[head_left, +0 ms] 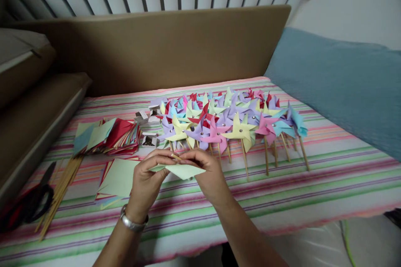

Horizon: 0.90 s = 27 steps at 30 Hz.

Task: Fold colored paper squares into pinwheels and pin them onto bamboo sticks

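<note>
My left hand (147, 177) and my right hand (209, 173) meet above the striped cloth (313, 183), both pinching one pale green folded paper (184, 171). A silver bracelet (133, 222) circles my left wrist. Just beyond my fingers lies a crowd of finished paper pinwheels (225, 119) in yellow, pink, purple, blue and red, their wooden sticks pointing toward me. Under my left hand lies a pile of flat paper squares (117, 177), pale green on top.
A stack of coloured paper squares (108, 135) sits at the left, with a bundle of wooden sticks (61, 187) and black scissors (31, 204) nearer the left edge. Small white boxes (147, 127) lie behind. A brown board (175, 46) stands at the back; blue fabric (338, 87) at right.
</note>
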Each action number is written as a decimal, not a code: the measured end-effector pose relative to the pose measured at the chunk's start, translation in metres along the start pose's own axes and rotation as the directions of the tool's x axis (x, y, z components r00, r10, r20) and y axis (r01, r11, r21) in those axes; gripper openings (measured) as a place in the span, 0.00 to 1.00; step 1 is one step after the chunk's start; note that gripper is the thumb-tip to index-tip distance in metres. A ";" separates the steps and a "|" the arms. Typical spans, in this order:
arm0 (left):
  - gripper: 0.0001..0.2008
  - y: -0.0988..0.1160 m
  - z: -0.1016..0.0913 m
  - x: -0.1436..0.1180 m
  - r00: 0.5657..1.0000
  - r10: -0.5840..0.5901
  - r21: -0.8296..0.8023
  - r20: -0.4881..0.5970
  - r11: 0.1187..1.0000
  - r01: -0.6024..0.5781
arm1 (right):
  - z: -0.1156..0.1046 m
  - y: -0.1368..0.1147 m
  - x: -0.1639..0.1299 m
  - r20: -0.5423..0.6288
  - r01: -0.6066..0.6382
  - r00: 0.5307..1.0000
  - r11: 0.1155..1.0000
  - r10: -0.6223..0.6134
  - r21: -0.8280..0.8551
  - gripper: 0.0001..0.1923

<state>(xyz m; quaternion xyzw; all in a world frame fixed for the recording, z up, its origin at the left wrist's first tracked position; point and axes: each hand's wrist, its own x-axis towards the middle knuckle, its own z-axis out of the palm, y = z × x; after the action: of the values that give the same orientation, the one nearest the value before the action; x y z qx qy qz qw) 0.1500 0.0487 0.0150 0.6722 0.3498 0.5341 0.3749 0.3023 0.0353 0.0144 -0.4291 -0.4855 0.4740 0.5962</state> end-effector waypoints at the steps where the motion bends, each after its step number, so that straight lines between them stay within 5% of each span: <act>1: 0.07 0.000 0.000 0.000 1.000 0.001 0.000 -0.005 1.000 -0.001 | 0.000 0.000 0.000 -0.006 0.007 1.000 1.000 -0.007 -0.002 0.03; 27: 0.05 0.002 0.001 0.000 0.999 -0.024 -0.034 -0.036 0.999 0.023 | 0.001 0.000 -0.003 0.006 0.008 1.000 0.998 -0.008 -0.064 0.05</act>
<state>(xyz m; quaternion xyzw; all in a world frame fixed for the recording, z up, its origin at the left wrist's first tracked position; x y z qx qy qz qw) 0.1507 0.0472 0.0168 0.6519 0.3554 0.5476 0.3858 0.3014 0.0323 0.0145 -0.4448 -0.5038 0.4570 0.5827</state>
